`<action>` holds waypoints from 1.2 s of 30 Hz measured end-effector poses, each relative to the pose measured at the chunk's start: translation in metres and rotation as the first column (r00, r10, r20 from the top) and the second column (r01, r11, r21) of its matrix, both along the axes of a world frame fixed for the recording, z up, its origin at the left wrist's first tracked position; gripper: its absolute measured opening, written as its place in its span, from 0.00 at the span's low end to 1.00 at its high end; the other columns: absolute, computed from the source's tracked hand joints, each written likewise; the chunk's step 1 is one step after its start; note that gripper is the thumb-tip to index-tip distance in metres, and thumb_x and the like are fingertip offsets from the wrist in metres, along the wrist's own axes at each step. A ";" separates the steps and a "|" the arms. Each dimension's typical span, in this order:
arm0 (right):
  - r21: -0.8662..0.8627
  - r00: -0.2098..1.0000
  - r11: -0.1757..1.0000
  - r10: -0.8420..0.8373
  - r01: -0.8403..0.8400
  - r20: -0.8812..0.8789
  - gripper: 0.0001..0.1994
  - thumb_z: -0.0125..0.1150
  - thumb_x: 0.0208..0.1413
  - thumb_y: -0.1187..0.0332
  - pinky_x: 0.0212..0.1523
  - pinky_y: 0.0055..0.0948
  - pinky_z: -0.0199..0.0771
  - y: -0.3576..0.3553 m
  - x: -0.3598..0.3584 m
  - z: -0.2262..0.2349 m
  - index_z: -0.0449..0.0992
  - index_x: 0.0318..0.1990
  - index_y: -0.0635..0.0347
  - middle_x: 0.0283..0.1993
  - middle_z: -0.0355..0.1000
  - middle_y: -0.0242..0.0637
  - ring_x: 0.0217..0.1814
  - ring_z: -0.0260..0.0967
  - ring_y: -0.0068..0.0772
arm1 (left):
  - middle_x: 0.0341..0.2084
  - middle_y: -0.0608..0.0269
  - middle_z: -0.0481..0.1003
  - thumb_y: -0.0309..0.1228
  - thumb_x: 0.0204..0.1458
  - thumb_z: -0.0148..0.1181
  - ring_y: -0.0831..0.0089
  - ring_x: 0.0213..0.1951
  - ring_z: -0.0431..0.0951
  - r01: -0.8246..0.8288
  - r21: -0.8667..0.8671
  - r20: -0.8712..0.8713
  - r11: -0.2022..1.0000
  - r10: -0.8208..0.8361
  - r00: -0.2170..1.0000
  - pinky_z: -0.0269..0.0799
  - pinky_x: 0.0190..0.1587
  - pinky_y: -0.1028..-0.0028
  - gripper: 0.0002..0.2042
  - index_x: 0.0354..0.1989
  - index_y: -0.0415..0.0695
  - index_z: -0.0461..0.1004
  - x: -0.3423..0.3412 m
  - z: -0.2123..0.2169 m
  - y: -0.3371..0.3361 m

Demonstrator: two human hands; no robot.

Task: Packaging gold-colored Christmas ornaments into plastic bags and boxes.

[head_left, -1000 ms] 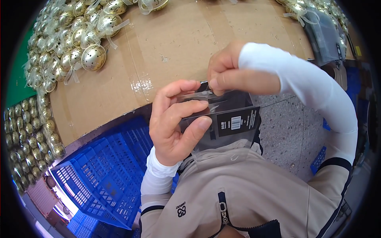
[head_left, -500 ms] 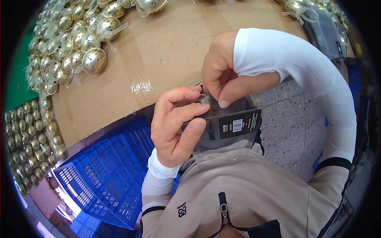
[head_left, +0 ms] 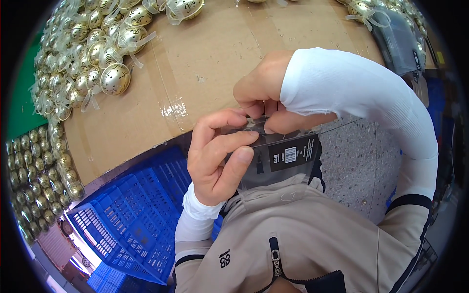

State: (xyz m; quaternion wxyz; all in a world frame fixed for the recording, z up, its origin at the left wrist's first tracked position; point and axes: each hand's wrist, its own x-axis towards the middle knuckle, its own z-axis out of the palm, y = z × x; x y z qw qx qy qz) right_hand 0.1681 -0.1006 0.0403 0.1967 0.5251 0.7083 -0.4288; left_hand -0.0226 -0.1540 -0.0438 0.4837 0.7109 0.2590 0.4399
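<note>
A clear plastic box (head_left: 281, 177) with a black barcode label (head_left: 294, 155) on its side is held in front of my body, over my lap at the table's near edge. My left hand (head_left: 215, 156) grips the box by its left end, thumb on the near side and fingers across the top. At the top edge, my right hand (head_left: 266, 100) is closed, with its thumb and bent fingers pressed together at the clear flaps. Whatever is pinched there is mostly hidden by the fingers.
Gold bells (head_left: 116, 79) with sheer ribbons are heaped on the cardboard-covered table (head_left: 195, 63) at the far left. Packed rows of gold bells (head_left: 39, 176) lie at the left. A blue crate (head_left: 124, 224) stands below the table. Flat clear plastic packages (head_left: 398, 44) lie at the far right.
My right hand has shifted slightly left and nearer me along the top of the box, its wrist lower. My left hand keeps its hold almost unmoved.
</note>
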 end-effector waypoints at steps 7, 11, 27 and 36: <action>0.155 0.978 0.988 0.021 0.012 -0.209 0.09 0.58 0.39 0.75 0.28 0.32 0.67 -0.005 -0.009 0.027 0.70 0.32 0.63 0.26 0.70 0.41 0.29 0.69 0.39 | 0.41 0.48 0.66 0.24 0.50 0.56 0.58 0.45 0.70 0.040 -0.012 0.000 0.999 -0.040 0.999 0.67 0.47 0.66 0.08 0.36 0.34 0.74 0.003 0.000 0.003; 0.132 0.857 0.990 0.035 0.039 -0.515 0.11 0.60 0.46 0.69 0.30 0.28 0.69 0.003 0.023 -0.017 0.72 0.36 0.64 0.28 0.72 0.36 0.29 0.69 0.29 | 0.42 0.47 0.66 0.25 0.51 0.54 0.57 0.46 0.70 0.034 -0.032 -0.052 0.999 -0.035 0.998 0.66 0.48 0.65 0.08 0.36 0.34 0.74 -0.002 0.007 0.003; -0.464 0.578 0.746 -0.664 0.477 -0.473 0.15 0.62 0.50 0.58 0.29 0.19 0.65 -0.024 0.030 -0.040 0.78 0.29 0.64 0.25 0.73 0.32 0.26 0.66 0.19 | 0.24 0.68 0.73 0.33 0.51 0.58 0.82 0.26 0.69 0.062 -0.874 -0.179 0.481 -0.438 0.881 0.65 0.31 0.83 0.10 0.28 0.37 0.76 -0.008 0.032 0.063; -0.366 0.662 0.817 -0.577 0.447 -0.479 0.13 0.62 0.48 0.60 0.29 0.20 0.65 -0.022 0.025 -0.035 0.78 0.25 0.62 0.21 0.72 0.31 0.24 0.66 0.20 | 0.21 0.69 0.70 0.33 0.51 0.58 0.82 0.24 0.67 0.026 -0.901 -0.144 0.432 -0.356 0.923 0.62 0.26 0.82 0.12 0.30 0.34 0.76 -0.014 0.030 0.053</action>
